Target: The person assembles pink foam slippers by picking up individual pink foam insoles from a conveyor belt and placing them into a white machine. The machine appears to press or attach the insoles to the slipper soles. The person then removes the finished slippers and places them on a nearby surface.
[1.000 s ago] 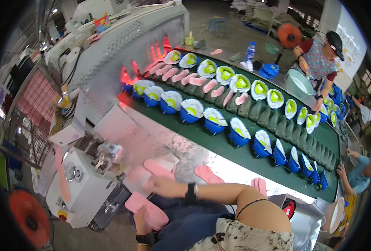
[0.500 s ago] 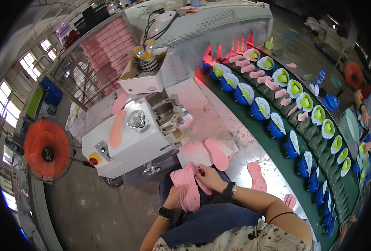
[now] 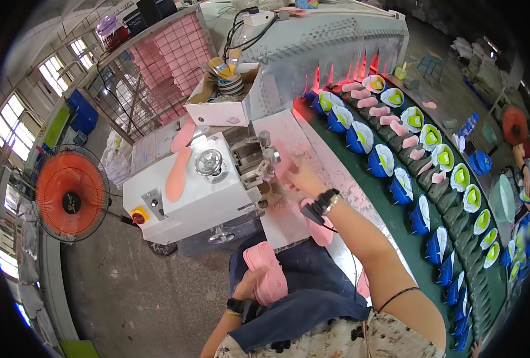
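My left hand [image 3: 252, 283] is closed on a stack of pink insoles [image 3: 266, 269] held upright over my lap. Stretched forward, my right hand [image 3: 305, 179] grips a single pink insole [image 3: 283, 160], blurred by motion, at the rollers [image 3: 256, 156] of a white bench machine [image 3: 202, 194]. I cannot tell whether this insole touches the rollers. A peach insole [image 3: 178, 174] lies on the machine's top, close to its round metal dial [image 3: 209, 162]. Partly under my right forearm, another pink insole [image 3: 320, 234] rests on the work table.
To the right, a green conveyor [image 3: 360, 179] carries several blue-and-white shoe uppers [image 3: 381, 160] and pink insoles. A white carton [image 3: 220, 113] holding brushes and rolls stands behind the machine. An orange fan [image 3: 71, 197] is at left. A co-worker's arm [image 3: 520, 161] shows at far right.
My right hand has left the stack and moved forward to the machine's rollers with one insole. My left hand keeps the stack over my lap. The view has shifted slightly.
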The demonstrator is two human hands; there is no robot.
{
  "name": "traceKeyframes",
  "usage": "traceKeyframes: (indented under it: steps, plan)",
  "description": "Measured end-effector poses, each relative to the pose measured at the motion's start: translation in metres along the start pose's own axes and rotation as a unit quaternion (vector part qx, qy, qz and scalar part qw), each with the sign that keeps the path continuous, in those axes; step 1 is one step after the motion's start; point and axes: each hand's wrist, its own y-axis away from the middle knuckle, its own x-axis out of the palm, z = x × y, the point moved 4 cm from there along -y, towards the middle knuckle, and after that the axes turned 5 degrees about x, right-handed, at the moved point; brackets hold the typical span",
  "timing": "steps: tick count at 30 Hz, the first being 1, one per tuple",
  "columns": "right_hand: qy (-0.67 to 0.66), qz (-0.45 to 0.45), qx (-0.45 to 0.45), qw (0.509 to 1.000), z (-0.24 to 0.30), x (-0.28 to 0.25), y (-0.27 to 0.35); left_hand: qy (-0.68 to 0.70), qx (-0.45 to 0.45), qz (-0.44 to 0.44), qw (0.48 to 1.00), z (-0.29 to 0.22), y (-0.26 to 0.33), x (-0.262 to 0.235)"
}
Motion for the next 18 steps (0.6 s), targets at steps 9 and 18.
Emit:
traceKeyframes:
  steps: [9, 18]
  plan:
    - [0.175, -0.186, -0.125, 0.959, 0.002, -0.03, 0.004, 0.011, 0.008, -0.034, 0.999, 0.009, 0.001, -0.023]
    - [-0.183, -0.169, 0.078, 0.965, -0.076, -0.018, -0.064, -0.045, 0.005, -0.089, 0.995, 0.005, 0.003, -0.043]
